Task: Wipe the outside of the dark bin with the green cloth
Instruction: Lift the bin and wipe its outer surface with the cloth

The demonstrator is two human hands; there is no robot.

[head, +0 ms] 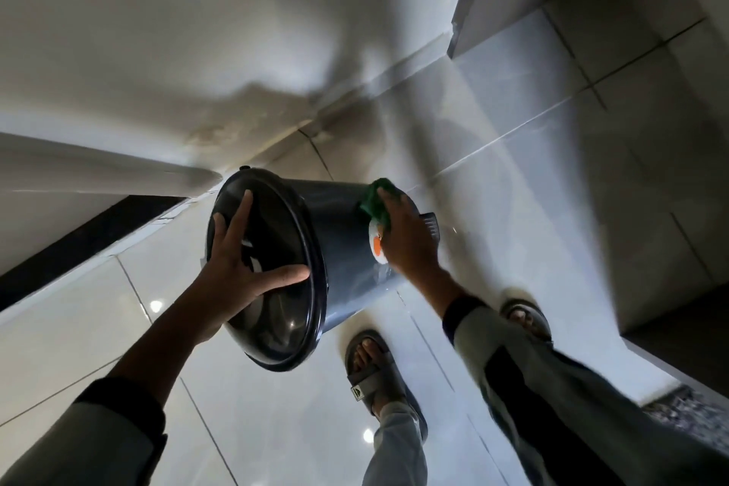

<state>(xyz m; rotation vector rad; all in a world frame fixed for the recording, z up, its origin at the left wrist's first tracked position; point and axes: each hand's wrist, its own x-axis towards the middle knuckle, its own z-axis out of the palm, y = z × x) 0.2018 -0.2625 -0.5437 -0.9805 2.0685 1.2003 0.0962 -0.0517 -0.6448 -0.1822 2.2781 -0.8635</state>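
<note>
The dark bin (335, 217) is tipped on its side above the tiled floor, its open mouth facing me. My left hand (240, 268) reaches into the mouth with fingers spread, thumb against the rim, steadying the bin. My right hand (406, 237) presses the green cloth (374, 203) flat against the bin's outer wall, near its base. A round white and orange sticker (378, 245) shows on the wall just under the cloth. A small ribbed pedal (432, 225) sticks out behind my right hand.
Glossy pale floor tiles (118, 327) lie below. My two sandalled feet (371, 363) stand right under the bin. A white wall (157, 32) runs behind, with a dark strip (79, 241) at left and a raised tiled ledge (670, 288) at right.
</note>
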